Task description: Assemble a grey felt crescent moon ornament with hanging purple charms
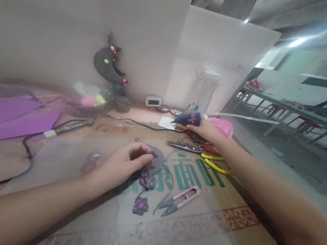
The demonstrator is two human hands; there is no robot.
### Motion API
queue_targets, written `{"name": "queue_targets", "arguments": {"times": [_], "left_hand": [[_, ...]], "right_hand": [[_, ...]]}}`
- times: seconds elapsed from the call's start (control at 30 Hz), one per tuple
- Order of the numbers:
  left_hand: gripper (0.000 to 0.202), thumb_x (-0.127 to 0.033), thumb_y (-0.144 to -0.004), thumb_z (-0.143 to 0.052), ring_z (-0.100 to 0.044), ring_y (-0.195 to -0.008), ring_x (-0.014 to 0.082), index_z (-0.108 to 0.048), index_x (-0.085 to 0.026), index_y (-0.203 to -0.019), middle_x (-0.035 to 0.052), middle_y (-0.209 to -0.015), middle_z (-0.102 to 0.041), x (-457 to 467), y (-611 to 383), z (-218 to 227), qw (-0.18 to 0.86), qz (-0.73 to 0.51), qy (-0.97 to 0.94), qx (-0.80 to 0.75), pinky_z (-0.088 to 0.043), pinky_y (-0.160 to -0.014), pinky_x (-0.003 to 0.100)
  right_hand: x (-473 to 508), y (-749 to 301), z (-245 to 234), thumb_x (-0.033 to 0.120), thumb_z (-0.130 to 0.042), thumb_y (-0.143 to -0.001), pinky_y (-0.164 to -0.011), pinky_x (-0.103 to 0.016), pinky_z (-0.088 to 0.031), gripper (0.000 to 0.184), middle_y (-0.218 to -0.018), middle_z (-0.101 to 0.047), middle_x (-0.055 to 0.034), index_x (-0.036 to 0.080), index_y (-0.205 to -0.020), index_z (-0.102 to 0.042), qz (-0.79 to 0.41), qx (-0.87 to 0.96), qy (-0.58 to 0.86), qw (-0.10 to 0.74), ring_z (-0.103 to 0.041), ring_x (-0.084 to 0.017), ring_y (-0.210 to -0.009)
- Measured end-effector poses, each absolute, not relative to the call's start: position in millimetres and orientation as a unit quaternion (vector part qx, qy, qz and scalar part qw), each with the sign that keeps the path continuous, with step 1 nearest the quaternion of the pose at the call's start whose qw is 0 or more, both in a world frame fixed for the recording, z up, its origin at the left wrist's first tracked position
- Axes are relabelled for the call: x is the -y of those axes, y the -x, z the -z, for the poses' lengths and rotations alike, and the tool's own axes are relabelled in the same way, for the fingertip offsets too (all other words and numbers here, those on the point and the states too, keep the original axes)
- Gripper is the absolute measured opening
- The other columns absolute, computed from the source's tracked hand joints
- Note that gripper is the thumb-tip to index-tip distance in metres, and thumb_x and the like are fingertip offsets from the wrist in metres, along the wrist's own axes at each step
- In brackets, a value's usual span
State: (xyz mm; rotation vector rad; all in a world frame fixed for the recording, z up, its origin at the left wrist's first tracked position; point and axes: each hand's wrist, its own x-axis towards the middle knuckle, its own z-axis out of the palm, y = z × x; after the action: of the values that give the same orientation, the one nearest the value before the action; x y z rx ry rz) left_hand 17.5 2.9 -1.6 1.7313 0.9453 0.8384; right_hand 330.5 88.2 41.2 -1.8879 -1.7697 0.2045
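My right hand (204, 128) is wrapped round a dark blue hot glue gun (189, 119) with a small red light, its nozzle pointing left over a white paper square (167, 123). Nearer to me, my left hand (129, 159) is closed, thumb and fingers pinching a grey craft piece with purple-centred flowers (140, 206). Part of that piece hides behind the fingers. A round grey disc (158, 161) lies just past the fingertips. Pink thread snips (183, 199) rest to the right of the flowers, and yellow-handled pliers (190, 148) lie below the right wrist.
Printed cardboard (227, 229) covers the table. A grey moon ornament (107, 65) stands at the back, beside a bowl (83, 103). Along the wall are a small digital clock (153, 101) and a clear bottle (204, 91). Purple sheets (10, 118) and a power strip (66, 128) are at left.
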Motion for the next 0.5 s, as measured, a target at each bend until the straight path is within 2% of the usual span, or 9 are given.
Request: {"name": "queue_targets", "arguments": {"times": [0.23,0.37,0.43,0.5], "left_hand": [[0.027,-0.044,-0.085,-0.063,-0.058,-0.071,0.0147,-0.063,-0.017,-0.089,0.0006,-0.081,-0.064,-3.2,-16.8,0.5,0.487,-0.344,-0.705,-0.384,-0.044,-0.066,0.025],[0.026,-0.043,-0.084,-0.065,-0.058,-0.072,0.0149,-0.064,-0.018,-0.086,0.0003,-0.08,-0.064,-2.1,-15.9,-1.9,0.472,-0.342,-0.708,-0.399,-0.044,-0.067,0.025],[0.024,-0.042,-0.084,-0.064,-0.059,-0.073,0.0151,-0.065,-0.018,-0.085,0.0005,-0.081,-0.065,-1.3,-16.2,-2.7,0.472,-0.348,-0.708,-0.394,-0.044,-0.068,0.026],[0.023,-0.041,-0.085,-0.063,-0.06,-0.074,0.0154,-0.065,-0.017,-0.085,0.0013,-0.081,-0.066,-0.7,-17.1,-3.2,0.482,-0.353,-0.702,-0.387,-0.045,-0.069,0.026]], "right_hand": [[-65.3,-313.8,-68.8,0.036,-0.061,-0.087,-0.081,-0.035,-0.055,0.027,-0.096,-0.076,-0.0084,0.016,-0.104,-0.068,-0.109,0.65,0.666,0.349,-0.07,-0.024,-0.091],[-27.4,-293.4,-76.8,0.032,-0.055,-0.09,-0.071,-0.031,-0.056,0.025,-0.082,-0.076,-0.0064,0.016,-0.105,-0.069,-0.184,0.667,0.616,0.376,-0.071,-0.02,-0.071],[-6.0,-286.3,-72.2,0.034,-0.057,-0.088,-0.062,-0.031,-0.054,0.024,-0.069,-0.074,-0.0044,0.016,-0.099,-0.07,-0.223,0.68,0.595,0.366,-0.065,-0.017,-0.056],[13.1,-283.0,-62.4,0.036,-0.06,-0.084,-0.058,-0.03,-0.052,0.023,-0.063,-0.071,-0.0031,0.017,-0.09,-0.07,-0.233,0.694,0.581,0.356,-0.062,-0.017,-0.053]]}}
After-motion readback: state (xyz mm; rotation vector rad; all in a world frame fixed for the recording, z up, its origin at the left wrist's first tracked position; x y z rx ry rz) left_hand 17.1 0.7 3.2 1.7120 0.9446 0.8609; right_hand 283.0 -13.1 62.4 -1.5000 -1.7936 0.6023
